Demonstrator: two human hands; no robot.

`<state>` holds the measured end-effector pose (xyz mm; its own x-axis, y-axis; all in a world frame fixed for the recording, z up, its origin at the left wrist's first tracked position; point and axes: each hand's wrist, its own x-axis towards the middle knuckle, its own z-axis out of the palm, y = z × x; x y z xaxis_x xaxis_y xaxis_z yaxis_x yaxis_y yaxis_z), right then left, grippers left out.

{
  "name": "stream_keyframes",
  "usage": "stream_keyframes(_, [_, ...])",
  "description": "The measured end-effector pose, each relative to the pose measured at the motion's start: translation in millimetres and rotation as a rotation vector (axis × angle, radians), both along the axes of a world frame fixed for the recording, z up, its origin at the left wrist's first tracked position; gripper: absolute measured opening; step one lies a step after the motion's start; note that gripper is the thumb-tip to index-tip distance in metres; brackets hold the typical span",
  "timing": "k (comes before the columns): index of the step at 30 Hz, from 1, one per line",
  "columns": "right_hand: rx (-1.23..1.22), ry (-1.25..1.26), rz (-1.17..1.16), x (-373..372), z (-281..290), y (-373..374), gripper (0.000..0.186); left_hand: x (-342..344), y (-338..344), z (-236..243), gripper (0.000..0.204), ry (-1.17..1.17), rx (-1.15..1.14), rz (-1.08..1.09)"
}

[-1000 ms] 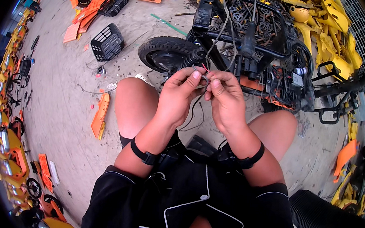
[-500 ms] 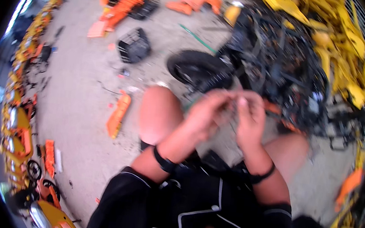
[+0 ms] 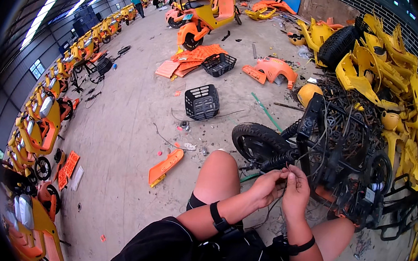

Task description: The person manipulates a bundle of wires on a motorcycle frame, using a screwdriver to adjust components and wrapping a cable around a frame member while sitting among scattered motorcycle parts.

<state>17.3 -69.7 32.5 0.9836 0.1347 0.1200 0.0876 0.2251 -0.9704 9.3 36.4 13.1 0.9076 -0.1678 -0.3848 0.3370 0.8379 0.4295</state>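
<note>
My left hand (image 3: pixel 269 185) and my right hand (image 3: pixel 295 188) are pinched together over thin dark wires (image 3: pixel 272 211), their fingertips close or touching. The wires hang below my fingers. Just beyond them lies the stripped black scooter frame (image 3: pixel 333 142), with a rear shock spring (image 3: pixel 279 160), a fat tyre (image 3: pixel 245 134) and loose cables. The exact ends of the wires between my fingers are too small to make out.
Yellow body panels (image 3: pixel 409 89) heap along the right wall. Black plastic baskets (image 3: pixel 201 101), orange panels (image 3: pixel 165 166) and a green strip (image 3: pixel 266 111) lie on the concrete floor. Rows of scooters (image 3: pixel 43 129) line the left. A person in teal (image 3: pixel 137 4) stands far back.
The view has tilted up toward the hall, showing scooters and distant people. My hands have shifted right and lower in the picture, still pinched together at the wires.
</note>
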Motion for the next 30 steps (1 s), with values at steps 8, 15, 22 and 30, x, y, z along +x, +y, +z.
stream_keyframes(8, [-0.125, -0.03, -0.023, -6, 0, -7, 0.023, 0, 1, -7, 0.019, 0.037, -0.048, -0.073])
stream_keyframes(15, [-0.092, 0.0, 0.076, -8, -3, -21, 0.034, -3, 1, -4, 0.019, 0.038, -0.031, -0.04])
stream_keyframes(22, [-0.188, -0.011, 0.031, -11, -7, -28, 0.027, -3, -5, -9, 0.015, -0.055, 0.03, -0.02])
stream_keyframes(30, [-0.502, -0.397, 0.207, 2, 32, -59, 0.023, -1, -2, 8, 0.017, -0.07, 0.04, -0.194])
